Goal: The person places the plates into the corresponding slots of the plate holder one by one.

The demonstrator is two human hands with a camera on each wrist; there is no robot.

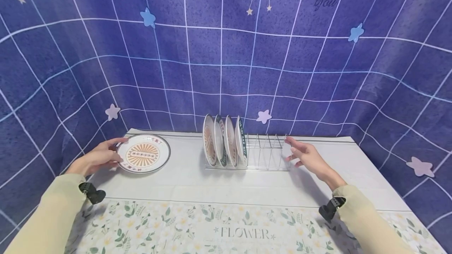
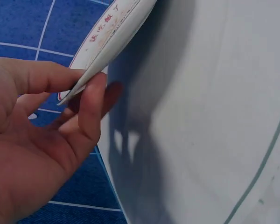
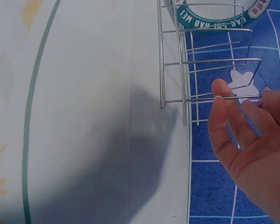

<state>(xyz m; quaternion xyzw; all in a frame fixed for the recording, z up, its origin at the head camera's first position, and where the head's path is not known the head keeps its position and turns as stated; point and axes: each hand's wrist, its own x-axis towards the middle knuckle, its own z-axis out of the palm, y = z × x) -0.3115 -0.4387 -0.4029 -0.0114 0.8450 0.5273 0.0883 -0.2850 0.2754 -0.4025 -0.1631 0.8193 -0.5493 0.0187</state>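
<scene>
At the left of the head view, my left hand (image 1: 100,156) pinches the rim of a white plate (image 1: 143,154) with an orange ray pattern and red characters. In the left wrist view, the thumb lies on the plate's upper face, with fingers beneath; the plate (image 2: 114,35) is tilted above the tabletop. My right hand (image 1: 308,159) is at the right end of a wire dish rack (image 1: 268,147). The right wrist view has its thumb and fingers around the rack's end wire (image 3: 224,98). Several plates (image 1: 209,140) stand upright in the rack's left part; the rightmost plate (image 3: 212,24) has a green rim.
The rack stands on a white tabletop (image 1: 187,179), near its back edge. A floral cloth printed FLOWER (image 1: 243,233) covers the front. Blue gridded fabric (image 1: 226,69) with stars and clouds rises behind and on both sides.
</scene>
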